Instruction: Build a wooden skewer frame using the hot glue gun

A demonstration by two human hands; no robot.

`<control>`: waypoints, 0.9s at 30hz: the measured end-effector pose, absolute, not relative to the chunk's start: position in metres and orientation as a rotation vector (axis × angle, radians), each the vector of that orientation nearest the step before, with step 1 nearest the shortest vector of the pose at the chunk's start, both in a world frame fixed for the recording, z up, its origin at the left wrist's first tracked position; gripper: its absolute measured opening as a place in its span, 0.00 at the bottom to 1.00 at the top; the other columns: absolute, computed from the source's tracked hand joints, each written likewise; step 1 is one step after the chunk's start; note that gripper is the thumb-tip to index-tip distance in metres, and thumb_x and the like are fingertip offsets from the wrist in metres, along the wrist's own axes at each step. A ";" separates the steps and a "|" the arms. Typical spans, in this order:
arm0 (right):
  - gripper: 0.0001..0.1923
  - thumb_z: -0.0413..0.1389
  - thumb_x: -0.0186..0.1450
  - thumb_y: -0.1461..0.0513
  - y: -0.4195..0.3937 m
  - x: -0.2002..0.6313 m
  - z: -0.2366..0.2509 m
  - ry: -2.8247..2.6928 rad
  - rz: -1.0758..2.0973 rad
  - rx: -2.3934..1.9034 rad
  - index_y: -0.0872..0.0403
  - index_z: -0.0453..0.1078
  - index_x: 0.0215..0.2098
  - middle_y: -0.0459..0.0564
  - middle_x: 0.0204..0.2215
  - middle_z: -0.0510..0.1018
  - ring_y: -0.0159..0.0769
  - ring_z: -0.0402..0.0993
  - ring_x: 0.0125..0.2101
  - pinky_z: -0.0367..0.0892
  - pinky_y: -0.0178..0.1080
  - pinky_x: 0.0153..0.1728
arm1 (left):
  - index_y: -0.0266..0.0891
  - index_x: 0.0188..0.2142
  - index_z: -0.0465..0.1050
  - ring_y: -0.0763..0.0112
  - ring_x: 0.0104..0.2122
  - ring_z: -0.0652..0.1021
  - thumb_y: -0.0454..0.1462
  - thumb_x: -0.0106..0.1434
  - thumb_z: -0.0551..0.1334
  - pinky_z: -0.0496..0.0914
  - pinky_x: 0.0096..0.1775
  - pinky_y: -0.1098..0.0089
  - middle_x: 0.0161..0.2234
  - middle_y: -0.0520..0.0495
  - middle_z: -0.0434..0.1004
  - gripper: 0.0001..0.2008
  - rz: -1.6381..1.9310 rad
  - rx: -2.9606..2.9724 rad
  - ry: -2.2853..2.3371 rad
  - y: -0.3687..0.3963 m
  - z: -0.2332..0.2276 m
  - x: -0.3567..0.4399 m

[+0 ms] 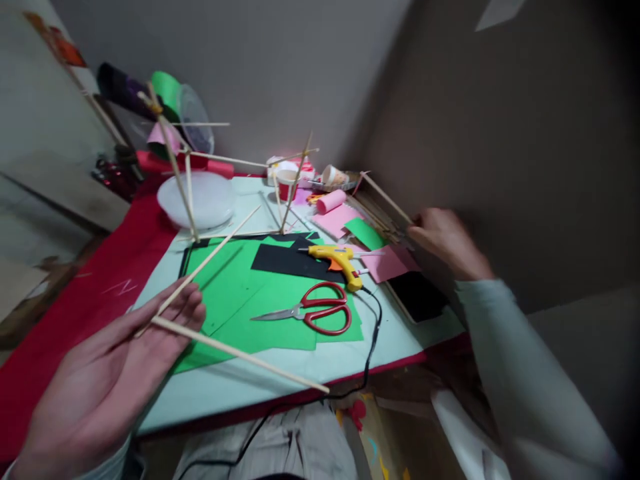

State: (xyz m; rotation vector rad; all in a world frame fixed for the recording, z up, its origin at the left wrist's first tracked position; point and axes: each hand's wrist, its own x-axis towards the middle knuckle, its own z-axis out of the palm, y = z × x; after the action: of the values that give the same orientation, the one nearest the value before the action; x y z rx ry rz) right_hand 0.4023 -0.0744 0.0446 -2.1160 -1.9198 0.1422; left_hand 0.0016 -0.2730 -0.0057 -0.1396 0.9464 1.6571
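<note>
My left hand (125, 360), palm turned up, holds a pair of thin wooden sticks (245, 357) that meet at an angle near my fingers. One stick points up and away over the green sheets (280, 337); the other slants toward the table's near edge. At the right, my closed right hand (445, 240) grips one end of another wooden stick (387, 195), whose far end is near the brown strips. Red-handled scissors (325, 310) and a yellow glue gun (340, 259) lie between my hands. Behind them stands a frame of joined sticks (175, 163).
A black cord (373, 340) runs from the glue gun over the table's front edge. Behind are a white bowl (200, 200), a red paper cup (287, 187) and a pink roll (331, 201). A dark phone-like slab (417, 297) lies at right, near the wall (550, 167).
</note>
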 end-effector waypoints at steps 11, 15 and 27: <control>0.15 0.63 0.62 0.52 -0.229 0.320 -0.009 -1.391 1.555 -1.178 0.52 0.64 0.36 0.39 0.22 0.63 0.23 0.55 0.18 0.48 0.28 0.16 | 0.25 0.52 0.73 0.66 0.38 0.86 0.31 0.75 0.48 0.84 0.38 0.68 0.38 0.38 0.84 0.17 1.763 -0.188 0.849 -0.270 0.017 0.016; 0.11 0.64 0.68 0.58 -0.257 0.294 -0.022 -1.214 1.880 -0.897 0.52 0.65 0.38 0.40 0.24 0.72 0.21 0.63 0.17 0.54 0.25 0.17 | 0.26 0.53 0.73 0.67 0.39 0.85 0.31 0.74 0.49 0.84 0.39 0.70 0.38 0.39 0.83 0.17 1.809 -0.250 0.841 -0.274 0.016 0.018; 0.10 0.64 0.68 0.59 -0.259 0.257 -0.054 -1.094 2.179 -0.512 0.56 0.69 0.40 0.41 0.22 0.76 0.23 0.69 0.18 0.64 0.27 0.22 | 0.31 0.55 0.68 0.69 0.46 0.83 0.30 0.73 0.49 0.82 0.47 0.70 0.44 0.40 0.81 0.15 1.893 -0.233 0.719 -0.287 -0.016 -0.007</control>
State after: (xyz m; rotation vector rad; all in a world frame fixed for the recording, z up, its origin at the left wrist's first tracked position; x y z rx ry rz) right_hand 0.2572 -0.2586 -0.0538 -0.5123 -1.0938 2.1787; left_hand -0.0067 -0.2873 -0.0156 -0.2333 0.7186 1.8925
